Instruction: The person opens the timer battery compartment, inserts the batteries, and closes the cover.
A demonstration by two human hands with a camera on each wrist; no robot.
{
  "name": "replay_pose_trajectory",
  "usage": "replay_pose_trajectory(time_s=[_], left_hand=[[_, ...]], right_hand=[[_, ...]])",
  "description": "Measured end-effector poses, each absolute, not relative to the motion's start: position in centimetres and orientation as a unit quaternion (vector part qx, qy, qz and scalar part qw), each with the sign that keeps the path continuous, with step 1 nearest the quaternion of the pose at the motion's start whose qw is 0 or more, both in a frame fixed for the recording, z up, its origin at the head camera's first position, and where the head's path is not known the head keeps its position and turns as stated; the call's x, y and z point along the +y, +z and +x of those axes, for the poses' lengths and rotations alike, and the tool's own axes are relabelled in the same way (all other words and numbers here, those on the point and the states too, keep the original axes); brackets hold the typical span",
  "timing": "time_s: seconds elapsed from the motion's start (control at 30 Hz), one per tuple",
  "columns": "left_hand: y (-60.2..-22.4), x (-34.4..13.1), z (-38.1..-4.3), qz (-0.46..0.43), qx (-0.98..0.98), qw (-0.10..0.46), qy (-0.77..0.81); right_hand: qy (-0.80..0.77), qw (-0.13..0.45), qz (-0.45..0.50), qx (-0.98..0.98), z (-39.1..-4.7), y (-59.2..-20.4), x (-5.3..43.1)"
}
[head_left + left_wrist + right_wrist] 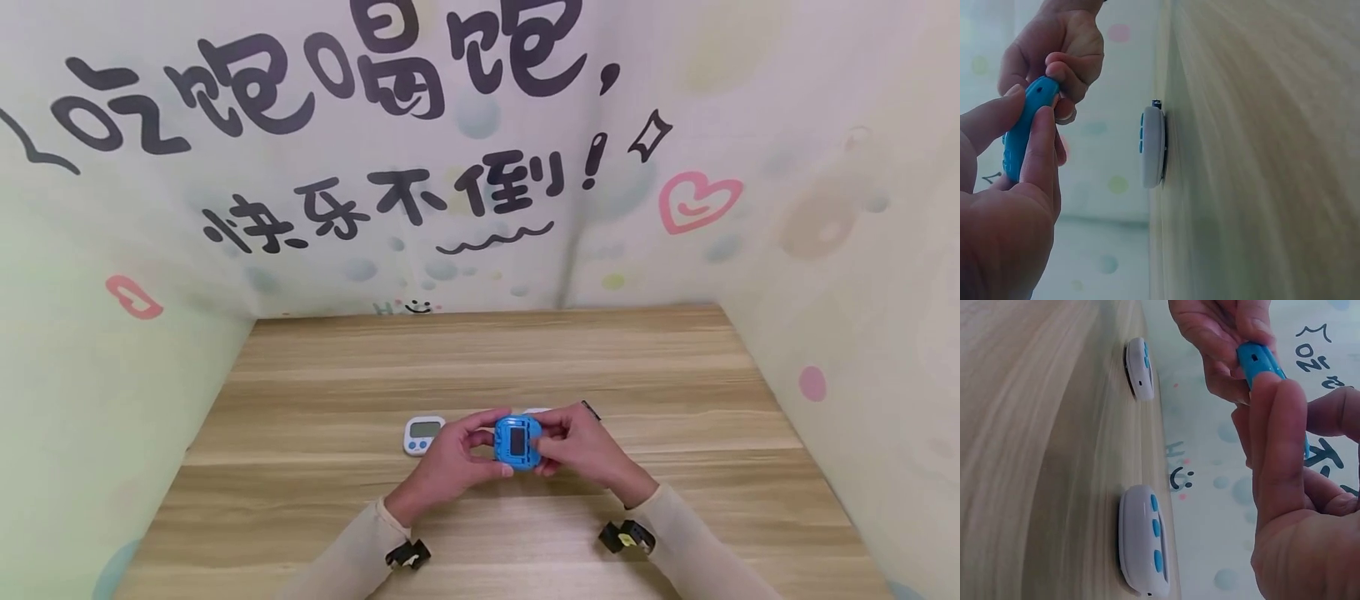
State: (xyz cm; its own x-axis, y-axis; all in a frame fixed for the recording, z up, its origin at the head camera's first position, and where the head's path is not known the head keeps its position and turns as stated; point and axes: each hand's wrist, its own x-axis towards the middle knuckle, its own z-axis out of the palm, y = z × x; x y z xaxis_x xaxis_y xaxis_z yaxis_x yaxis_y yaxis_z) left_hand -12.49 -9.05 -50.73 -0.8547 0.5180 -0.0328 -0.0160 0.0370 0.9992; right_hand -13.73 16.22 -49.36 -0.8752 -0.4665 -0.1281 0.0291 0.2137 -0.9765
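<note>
Raised above the table, a blue digital timer [517, 442] is held between both hands, its back with a dark rectangular part turned up toward the head camera. My left hand [461, 454] grips its left edge between thumb and fingers. On the right edge, the fingers of my right hand [588, 450] pinch it, with a fingertip over the back face. The left wrist view shows the blue timer [1025, 128] side-on, tilted in the grip. Just left of my left hand lies a white timer [424, 435] with a grey screen and blue buttons.
A second white timer [1142, 540] lies on the wooden table [480, 358], mostly hidden behind my right hand in the head view. A small black object [591, 410] shows beyond that hand. Printed walls [480, 275] border the table's back and sides.
</note>
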Motion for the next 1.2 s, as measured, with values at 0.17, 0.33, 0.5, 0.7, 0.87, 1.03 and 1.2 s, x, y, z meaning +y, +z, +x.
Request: replay_pose_trajectory(time_s=[0.17,0.33,0.5,0.7,0.87,1.03,1.2], left_hand=[[-50.6,-9.4,-12.6,0.172,0.701,0.184,0.667],[-50.4,-9.6,-12.6,0.163,0.705,0.180,0.666],[-50.5,-9.8,-12.6,0.162,0.702,0.180,0.670],[-50.6,-10.0,-12.6,0.170,0.698,0.177,0.672],[-50.9,-10.0,-12.7,0.164,0.697,0.180,0.674],[-51.0,-10.1,-12.7,0.149,0.701,0.181,0.674],[-51.0,-10.2,-12.7,0.142,0.702,0.178,0.675]], right_hand=[[-0.615,0.202,-0.137,0.750,-13.9,-49.2,16.4],[-0.626,0.195,-0.133,0.744,-13.9,-49.0,16.6],[-0.631,0.191,-0.120,0.742,-13.9,-49.0,16.6],[-0.634,0.188,-0.131,0.738,-13.7,-49.0,16.9],[-0.630,0.187,-0.140,0.740,-13.5,-49.3,17.7],[-0.622,0.192,-0.148,0.745,-13.4,-49.9,18.6],[-0.592,0.207,-0.153,0.764,-13.2,-50.9,19.6]])
